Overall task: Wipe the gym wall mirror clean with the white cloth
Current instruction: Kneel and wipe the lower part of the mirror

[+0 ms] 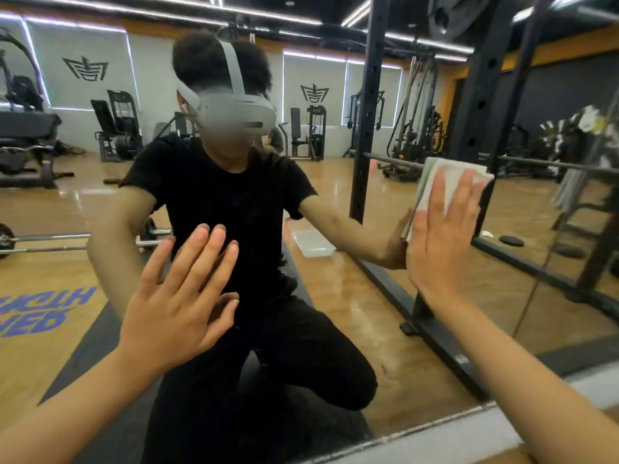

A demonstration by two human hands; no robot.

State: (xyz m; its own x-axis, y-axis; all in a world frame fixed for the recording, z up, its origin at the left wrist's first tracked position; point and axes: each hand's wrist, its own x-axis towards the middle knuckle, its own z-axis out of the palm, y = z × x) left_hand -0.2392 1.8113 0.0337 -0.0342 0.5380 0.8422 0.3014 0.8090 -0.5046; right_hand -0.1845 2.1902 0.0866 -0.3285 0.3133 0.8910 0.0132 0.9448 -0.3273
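Head view: my right hand (pixel 442 229) flat, fingers straight, pressing cloth (pixel 450 175) on mirror (pixel 335 296); left hand (pixel 181 296) open, well apart leftward.

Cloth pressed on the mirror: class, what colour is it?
White cloth, faintly green along its folded edge, seen in the head view under the right hand.

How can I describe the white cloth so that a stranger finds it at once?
Start from the big wall mirror. Toward its right, the right hand is spread flat on it. The white cloth is the folded pad under that hand; the left hand has nothing under it.
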